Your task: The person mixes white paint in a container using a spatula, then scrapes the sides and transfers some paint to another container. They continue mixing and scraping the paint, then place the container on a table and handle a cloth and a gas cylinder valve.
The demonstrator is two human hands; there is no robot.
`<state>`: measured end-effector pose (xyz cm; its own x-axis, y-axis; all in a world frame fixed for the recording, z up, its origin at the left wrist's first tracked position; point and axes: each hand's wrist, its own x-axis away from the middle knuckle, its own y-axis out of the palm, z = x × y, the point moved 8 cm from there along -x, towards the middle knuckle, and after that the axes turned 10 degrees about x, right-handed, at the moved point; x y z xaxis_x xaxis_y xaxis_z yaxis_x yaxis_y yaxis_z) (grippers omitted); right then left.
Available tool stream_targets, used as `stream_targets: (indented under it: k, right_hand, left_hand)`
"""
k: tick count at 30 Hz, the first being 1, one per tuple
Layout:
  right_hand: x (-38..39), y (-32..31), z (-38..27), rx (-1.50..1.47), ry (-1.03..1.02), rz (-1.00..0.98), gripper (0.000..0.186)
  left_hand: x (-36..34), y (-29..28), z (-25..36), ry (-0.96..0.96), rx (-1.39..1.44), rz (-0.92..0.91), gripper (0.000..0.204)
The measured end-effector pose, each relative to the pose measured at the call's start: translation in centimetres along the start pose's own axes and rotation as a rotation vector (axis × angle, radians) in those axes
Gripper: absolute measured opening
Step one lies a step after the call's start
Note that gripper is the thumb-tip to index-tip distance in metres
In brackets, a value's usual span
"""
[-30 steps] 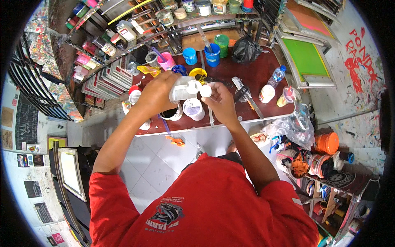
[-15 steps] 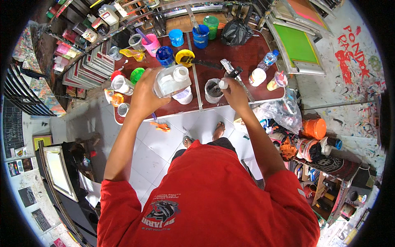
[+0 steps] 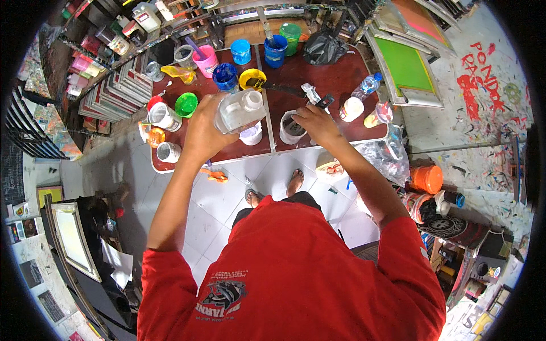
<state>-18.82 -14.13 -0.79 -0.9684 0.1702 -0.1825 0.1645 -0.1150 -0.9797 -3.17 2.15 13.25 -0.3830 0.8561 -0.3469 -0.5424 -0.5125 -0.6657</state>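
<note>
My left hand (image 3: 205, 128) is wrapped round a translucent plastic bottle (image 3: 234, 115), held up above the near part of the table; its wide white neck looks uncapped. My right hand (image 3: 321, 126) is closed at the right rim of a white tub (image 3: 288, 135) with dark grey stuff inside. Its bent fingers reach over the tub's mouth, and what they grip is hidden beneath them. Partly behind the bottle stands a white tub with pale lilac contents (image 3: 251, 137). Just beyond my right hand lies a dark object (image 3: 325, 102) beside a crumpled whitish piece (image 3: 310, 92).
The dark red table (image 3: 341, 74) carries a yellow tub (image 3: 251, 74), blue buckets (image 3: 275, 55), a pink cup (image 3: 206, 63), a black plastic bag (image 3: 325, 48) and a water bottle (image 3: 367, 86). Frames (image 3: 116, 94) stand left; an orange bucket (image 3: 426, 178) is at right.
The white cap that showed in my right fingers is out of sight now. My right hand has moved left and down over the tub's rim. The left hand still holds the bottle.
</note>
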Motion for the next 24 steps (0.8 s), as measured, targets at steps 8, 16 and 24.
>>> stream_targets:
  k: [8, 16, 24]
  right_hand:
    - [0.4, -1.8, 6.6, -1.224, 0.628, 0.401, 0.035]
    - [-3.5, -11.8, 11.4, -0.539, 0.146, 0.304, 0.025]
    - [-5.4, -2.9, 22.4, -0.051, 0.228, -0.127, 0.032]
  left_hand:
    - [-3.9, 5.3, -3.1, -0.113, 0.275, -0.005, 0.084]
    - [-11.7, 13.8, 0.4, 0.022, 0.227, -0.166, 0.088]
    - [-20.1, 27.0, -1.7, 0.056, 0.241, -0.319, 0.092]
